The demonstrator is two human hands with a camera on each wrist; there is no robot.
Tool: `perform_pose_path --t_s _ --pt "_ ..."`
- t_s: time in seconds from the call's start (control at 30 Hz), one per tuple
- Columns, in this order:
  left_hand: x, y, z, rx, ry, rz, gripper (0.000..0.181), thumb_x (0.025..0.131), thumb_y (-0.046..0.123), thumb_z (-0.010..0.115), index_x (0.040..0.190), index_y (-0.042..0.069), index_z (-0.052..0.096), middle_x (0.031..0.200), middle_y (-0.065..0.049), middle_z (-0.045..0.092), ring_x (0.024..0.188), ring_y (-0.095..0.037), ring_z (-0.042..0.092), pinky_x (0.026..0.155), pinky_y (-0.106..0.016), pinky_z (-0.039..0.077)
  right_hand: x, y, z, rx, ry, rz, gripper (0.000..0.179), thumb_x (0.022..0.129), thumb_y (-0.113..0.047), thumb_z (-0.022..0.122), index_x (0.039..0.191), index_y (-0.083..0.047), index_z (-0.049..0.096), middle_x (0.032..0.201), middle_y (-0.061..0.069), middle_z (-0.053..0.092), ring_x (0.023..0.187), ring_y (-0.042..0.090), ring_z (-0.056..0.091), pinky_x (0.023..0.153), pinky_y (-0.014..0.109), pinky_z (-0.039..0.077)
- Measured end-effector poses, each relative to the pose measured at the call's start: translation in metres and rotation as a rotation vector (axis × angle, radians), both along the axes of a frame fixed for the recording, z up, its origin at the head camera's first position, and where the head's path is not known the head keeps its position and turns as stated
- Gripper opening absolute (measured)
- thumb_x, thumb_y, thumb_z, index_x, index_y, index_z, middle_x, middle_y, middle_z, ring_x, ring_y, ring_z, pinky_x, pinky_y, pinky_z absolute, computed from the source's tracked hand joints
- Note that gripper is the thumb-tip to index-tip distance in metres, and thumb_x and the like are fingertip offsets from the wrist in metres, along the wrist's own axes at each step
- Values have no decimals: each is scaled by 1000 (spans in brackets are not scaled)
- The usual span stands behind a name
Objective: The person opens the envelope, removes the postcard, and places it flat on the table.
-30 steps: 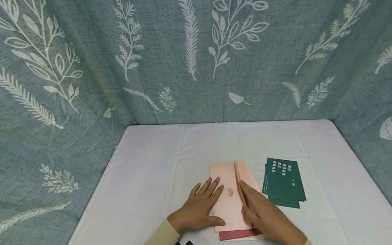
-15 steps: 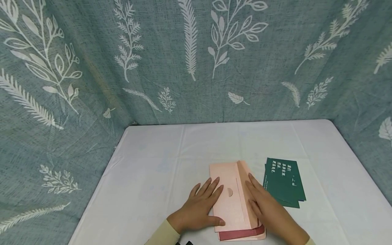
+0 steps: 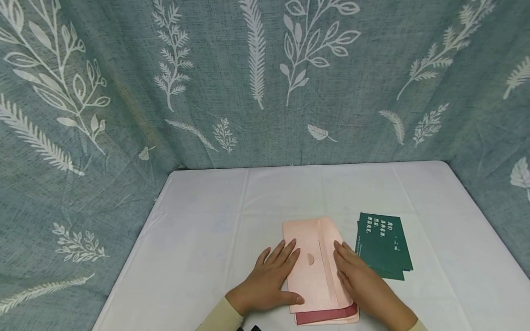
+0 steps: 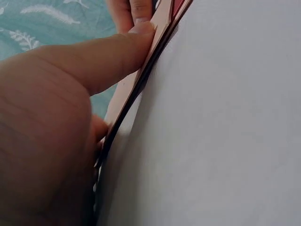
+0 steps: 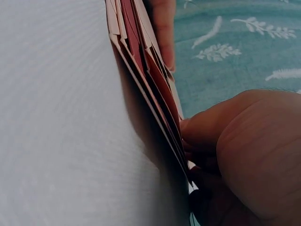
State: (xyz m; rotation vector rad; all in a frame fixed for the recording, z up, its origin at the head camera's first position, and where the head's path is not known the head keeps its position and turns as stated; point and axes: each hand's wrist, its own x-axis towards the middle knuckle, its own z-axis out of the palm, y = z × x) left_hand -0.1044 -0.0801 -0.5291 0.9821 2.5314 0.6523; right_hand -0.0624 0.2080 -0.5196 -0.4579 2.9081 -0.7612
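Observation:
A pale pink envelope (image 3: 310,285) lies on top of a small stack. Below its near edge show a dark red envelope (image 3: 323,316) and another pink edge. My left hand (image 3: 269,278) rests on the envelope's left part with fingers spread and thumb along the near side. At the right, my right hand (image 3: 364,282) presses its straight fingers on the envelope's long flap (image 3: 327,230), which lies folded out to the right. In the right wrist view, the stacked envelope edges (image 5: 136,42) stand slightly apart in layers, with the right thumb beside them.
Dark green cards (image 3: 385,241) with white writing lie overlapped just right of the envelopes. A white cloth covers the table (image 3: 198,239). Behind and at the sides hangs a blue-green curtain (image 3: 232,92) with white leaf prints.
The flap has gone from standing raised to lying flatter toward the right. My right hand has let go of the flap's edge and straightened its fingers over it. The left hand stays put.

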Motion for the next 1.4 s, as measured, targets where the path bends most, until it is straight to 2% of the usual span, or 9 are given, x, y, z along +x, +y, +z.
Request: perform_pose_path --t_s 0.13,0.27,0.4,0.53,0.7,0.87,1.0,1.23,1.4 --pt "6 10 0 7 -4 72 105 100 70 64 173 7 24 182 -4 5 165 -30 1 124 -69 9 0 0 0 -2 -15 3 52 108 -14 69 155 5 55 169 18 42 158 40 31 114 55 37" --pt "13 20 1 25 53 103 88 102 62 67 170 13 38 180 -12 12 163 -43 8 120 -73 17 0 0 0 -22 -23 7 52 108 -13 69 155 6 55 169 18 42 158 40 30 115 57 37" --pt "19 25 3 55 166 50 69 103 51 71 162 22 51 177 -16 24 160 -47 20 114 -76 25 1 0 -1 -38 -15 16 51 108 -11 69 154 7 55 169 19 42 158 41 31 115 58 37" --pt "23 33 4 79 238 -53 57 104 48 71 155 27 57 175 -13 30 157 -42 29 110 -71 33 0 1 -2 -45 6 23 50 108 -9 68 153 8 55 168 19 42 157 41 32 116 58 37" --pt "27 42 4 109 237 -152 49 105 55 67 149 34 60 176 -9 28 158 -37 28 110 -64 33 0 2 -1 -51 12 27 51 108 -9 68 154 8 54 168 19 43 157 41 32 117 59 37" --pt "28 45 1 135 199 -142 46 103 64 66 140 37 65 178 -9 23 159 -37 24 110 -65 31 -1 2 0 -54 2 26 51 108 -10 68 154 8 54 168 19 42 158 41 31 117 60 36" --pt "30 49 -2 155 169 -66 45 100 62 71 134 34 63 177 -9 23 158 -35 23 109 -67 29 -1 2 0 -57 4 30 51 108 -10 68 154 8 54 168 19 42 158 41 31 117 59 36" --pt "40 75 -4 128 182 276 84 93 64 79 148 9 49 173 -23 23 157 -44 22 109 -73 26 0 3 2 -56 3 22 51 107 -9 69 153 9 55 168 20 43 157 41 32 116 58 35" --pt "45 96 -5 47 209 401 100 90 65 80 155 -1 43 174 -29 16 158 -51 17 111 -79 23 0 3 1 -50 -6 15 50 108 -10 67 154 8 54 168 19 42 158 41 31 117 58 35"
